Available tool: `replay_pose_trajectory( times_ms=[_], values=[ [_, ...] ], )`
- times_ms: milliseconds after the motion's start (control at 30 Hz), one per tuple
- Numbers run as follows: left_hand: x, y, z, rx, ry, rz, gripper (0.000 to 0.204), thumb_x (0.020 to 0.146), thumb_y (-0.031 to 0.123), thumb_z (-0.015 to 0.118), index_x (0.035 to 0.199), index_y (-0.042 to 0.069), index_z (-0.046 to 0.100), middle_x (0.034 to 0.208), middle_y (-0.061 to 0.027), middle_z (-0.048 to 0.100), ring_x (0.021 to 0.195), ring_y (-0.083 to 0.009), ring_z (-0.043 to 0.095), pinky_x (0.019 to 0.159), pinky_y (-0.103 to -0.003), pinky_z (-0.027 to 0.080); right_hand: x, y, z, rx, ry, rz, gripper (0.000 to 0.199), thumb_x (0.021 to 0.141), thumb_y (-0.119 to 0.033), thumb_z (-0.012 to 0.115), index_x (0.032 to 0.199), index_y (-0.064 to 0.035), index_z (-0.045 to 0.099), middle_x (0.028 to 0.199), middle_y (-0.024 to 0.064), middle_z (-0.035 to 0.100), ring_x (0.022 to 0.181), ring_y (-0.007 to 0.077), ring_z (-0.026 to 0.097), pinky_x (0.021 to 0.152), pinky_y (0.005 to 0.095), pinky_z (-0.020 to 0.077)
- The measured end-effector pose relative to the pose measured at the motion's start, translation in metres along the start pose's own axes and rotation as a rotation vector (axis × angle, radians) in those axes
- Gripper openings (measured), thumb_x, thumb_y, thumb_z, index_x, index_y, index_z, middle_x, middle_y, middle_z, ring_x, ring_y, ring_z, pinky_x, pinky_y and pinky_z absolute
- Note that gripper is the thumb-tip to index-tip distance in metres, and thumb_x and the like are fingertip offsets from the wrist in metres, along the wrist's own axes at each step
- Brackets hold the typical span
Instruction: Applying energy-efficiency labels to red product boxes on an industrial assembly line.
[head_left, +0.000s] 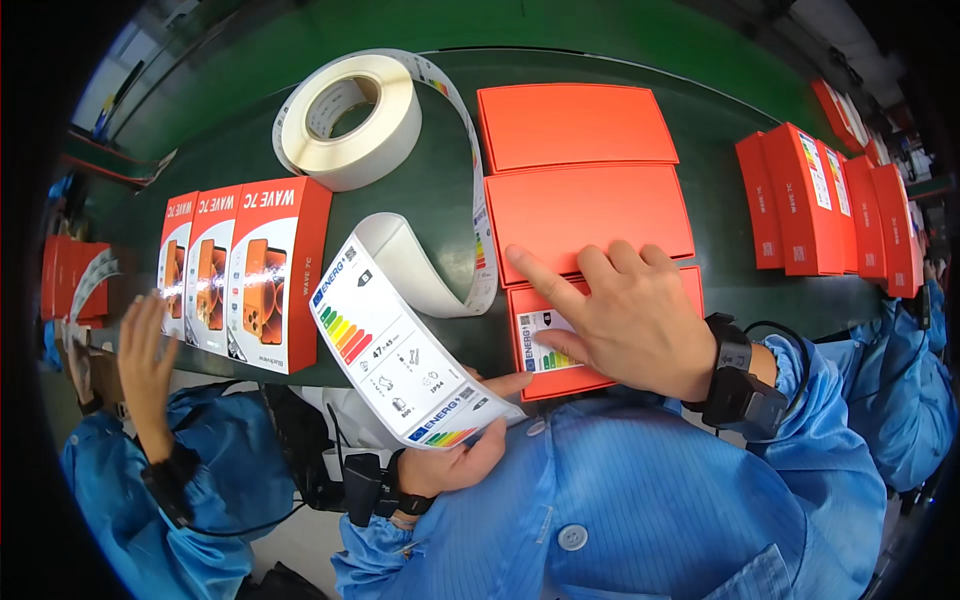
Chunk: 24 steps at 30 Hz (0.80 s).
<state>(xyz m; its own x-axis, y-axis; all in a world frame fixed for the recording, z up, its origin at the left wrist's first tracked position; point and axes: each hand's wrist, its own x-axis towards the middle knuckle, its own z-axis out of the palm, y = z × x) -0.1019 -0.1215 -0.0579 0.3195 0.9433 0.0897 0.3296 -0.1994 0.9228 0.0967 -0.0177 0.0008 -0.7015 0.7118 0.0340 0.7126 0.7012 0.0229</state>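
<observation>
My left hand pinches the end of a strip of white energy labels with coloured bars. Its index finger reaches right to the edge of the nearest red box. My right hand lies palm down with fingers spread over that box. Its thumb rests on a small energy label stuck on the box's left part, and the hand hides part of both. The right index fingertip touches the middle red box. A third red box lies behind it, all in one column.
A label roll stands at the back left, its strip curling forward. Upright red phone boxes stand left. More red boxes stand right on the dark green table. A co-worker's hand is raised at left; another blue sleeve shows right.
</observation>
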Motion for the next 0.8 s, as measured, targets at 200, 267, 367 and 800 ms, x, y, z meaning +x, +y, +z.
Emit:
replay_pose_trajectory(
  times_ms=[200,267,367,800],
  values=[
    [0.004,0.008,0.002,-0.026,0.057,0.05,0.028,0.076,0.007,0.053,0.102,0.001,0.062,0.104,-0.01,0.063,0.084,-0.0225,0.045,0.082,-0.032,0.038,-0.014,0.022,0.023,0.107,0.133,-0.055,0.058,0.075,-0.04,0.062,0.128,-0.0212,0.045,0.126,0.0125,0.042,0.119,0.032,0.037,0.091,0.0543,0.0335],
    [0.006,0.015,-0.001,-0.102,0.029,-0.059,0.024,0.077,0.004,0.052,0.1,-0.001,0.06,0.103,-0.0135,0.063,0.082,-0.0181,0.05,0.08,-0.029,0.04,-0.017,0.047,0.022,-0.107,0.181,0.069,0.051,0.077,-0.034,0.062,0.124,-0.0181,0.049,0.126,0.0149,0.042,0.118,0.0341,0.038,0.092,0.0517,0.0342],
    [0.006,0.017,-0.003,-0.398,0.077,-0.21,0.024,0.08,0.002,0.051,0.102,-0.003,0.057,0.101,-0.0128,0.063,0.083,-0.0143,0.055,0.078,-0.026,0.043,-0.015,0.062,0.008,0.14,0.238,-0.029,0.047,0.075,-0.025,0.066,0.119,-0.0149,0.053,0.123,0.0171,0.043,0.115,0.0354,0.04,0.092,0.0472,0.0367],
    [0.004,0.028,-0.031,0.291,-0.025,0.164,0.034,0.075,0.011,0.058,0.109,0.006,0.056,0.1,-0.0119,0.059,0.093,-0.0287,0.057,0.08,-0.037,0.044,0.031,-0.013,-0.013,1.058,0.224,-0.52,0.042,0.069,-0.021,0.072,0.104,-0.0038,0.058,0.104,0.0091,0.05,0.095,0.0251,0.048,0.08,0.0345,0.0413]
  ],
)
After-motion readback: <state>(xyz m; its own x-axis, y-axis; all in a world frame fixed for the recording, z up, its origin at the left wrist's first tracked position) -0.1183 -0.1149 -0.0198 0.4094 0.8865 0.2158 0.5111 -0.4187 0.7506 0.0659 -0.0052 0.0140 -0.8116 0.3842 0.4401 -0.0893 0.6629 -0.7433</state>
